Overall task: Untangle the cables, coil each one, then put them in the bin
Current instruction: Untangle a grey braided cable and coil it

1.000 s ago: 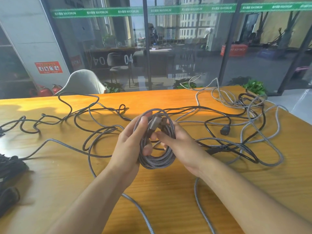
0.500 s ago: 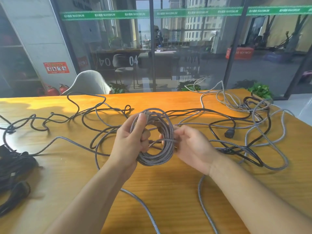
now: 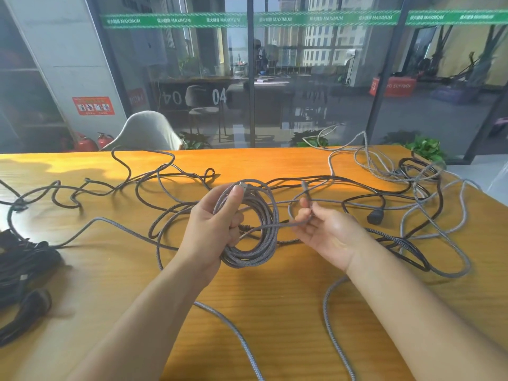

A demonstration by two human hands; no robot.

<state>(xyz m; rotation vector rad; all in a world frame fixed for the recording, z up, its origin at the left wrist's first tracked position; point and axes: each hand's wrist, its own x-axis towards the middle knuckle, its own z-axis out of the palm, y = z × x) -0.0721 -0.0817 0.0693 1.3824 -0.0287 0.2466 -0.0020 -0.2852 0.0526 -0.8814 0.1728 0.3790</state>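
Note:
My left hand (image 3: pixel 213 224) grips a coil of grey braided cable (image 3: pixel 261 243) held upright above the wooden table (image 3: pixel 275 312), thumb pressing near its metal plug at the top. My right hand (image 3: pixel 327 232) pinches the coil's loose tail end (image 3: pixel 303 207), drawn out to the right across the coil. A tangle of grey and black cables (image 3: pixel 412 210) lies on the table's right side. Thin black cables (image 3: pixel 110 188) sprawl over the left half. No bin is in view.
A heap of black cables (image 3: pixel 24 273) sits at the table's left edge. A loose grey cable (image 3: pixel 233 331) runs under my left forearm toward the near edge. A black plug (image 3: pixel 375 217) lies right of my hands. A white chair (image 3: pixel 145 133) stands behind the table.
My right hand has moved right, away from the coil, pulling the cable's tail end out across it. My left hand keeps its grip on the coil.

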